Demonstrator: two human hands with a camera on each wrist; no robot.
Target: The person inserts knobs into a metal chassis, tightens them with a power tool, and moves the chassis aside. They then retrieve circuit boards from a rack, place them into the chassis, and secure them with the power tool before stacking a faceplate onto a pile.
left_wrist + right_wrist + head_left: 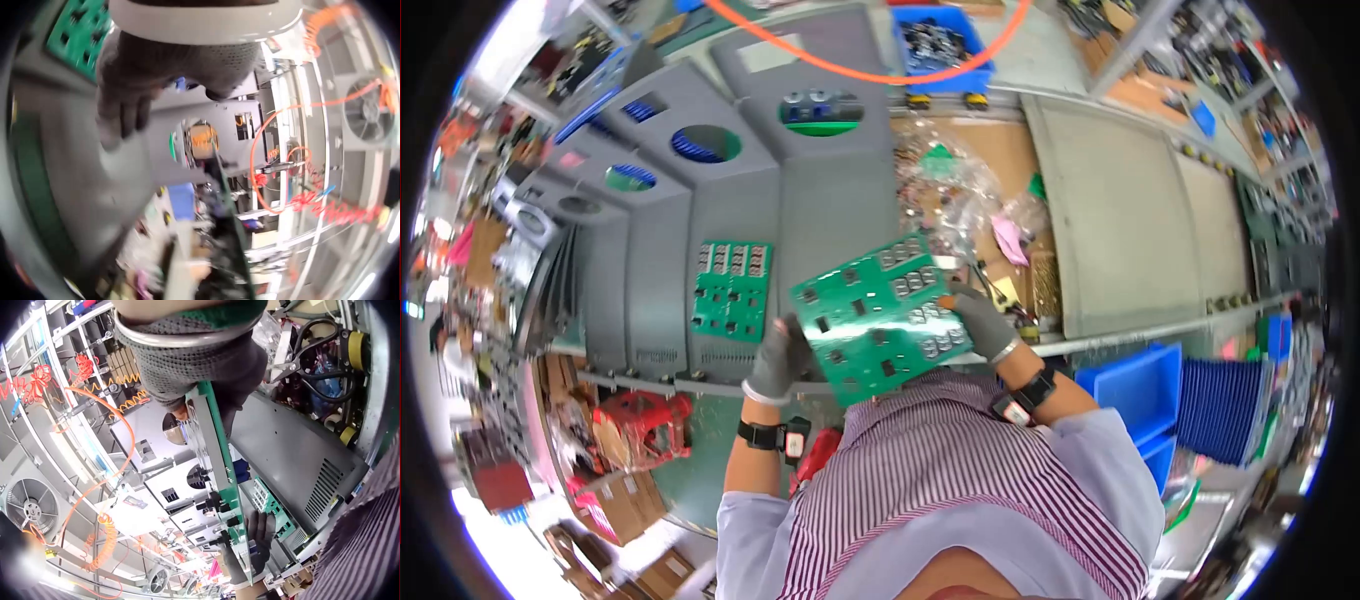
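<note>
A large green circuit board [880, 320] with rows of digit displays is held tilted in front of the striped apron. My right hand [980, 320], in a grey glove, pinches its right edge, thumb on the display side; the right wrist view shows the board [215, 450] edge-on in that grip. By the board's left edge is my gloved left hand [782, 362], its fingers [128, 119] loosely extended in the left wrist view. A second green circuit board [733, 290] lies on the grey metal housing [825, 220], left of the held one.
Several grey housings with round cut-outs stand in a row on the left. A blue bin of parts [945, 45] is at the back. Plastic bags [960, 180] and scissors [312, 362] lie to the right. Blue trays [1135, 390] sit at lower right; an orange hose [850, 72] hangs overhead.
</note>
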